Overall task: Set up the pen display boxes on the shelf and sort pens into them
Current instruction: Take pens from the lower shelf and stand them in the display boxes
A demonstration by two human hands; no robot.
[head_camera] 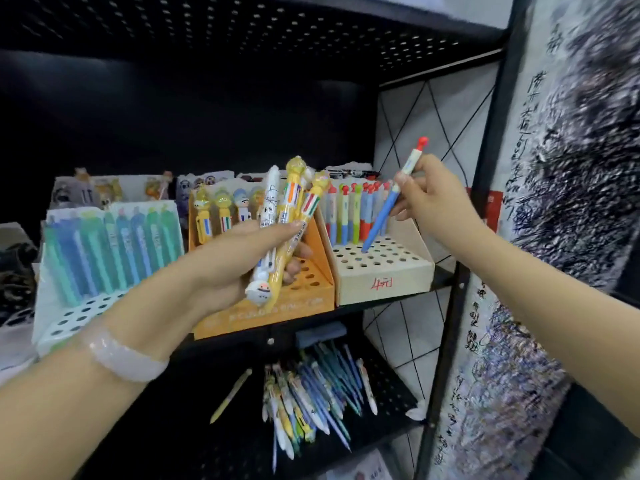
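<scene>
Three pen display boxes stand on the black shelf: a pale one (65, 317) at left with green and blue pens, an orange one (304, 303) in the middle, and a cream one (384, 282) at right. My left hand (239, 258) grips a bunch of novelty pens (284, 216), white and yellow, in front of the orange box. My right hand (429, 199) pinches a blue pen with a red cap (388, 209), tilted, its tip in a hole of the cream box.
A loose pile of mixed pens (311, 393) lies on the lower shelf, with one yellow pen (230, 396) apart at its left. More boxes with character pens (114, 188) stand behind. A black shelf post (446, 341) and a calligraphy hanging (554, 237) are at right.
</scene>
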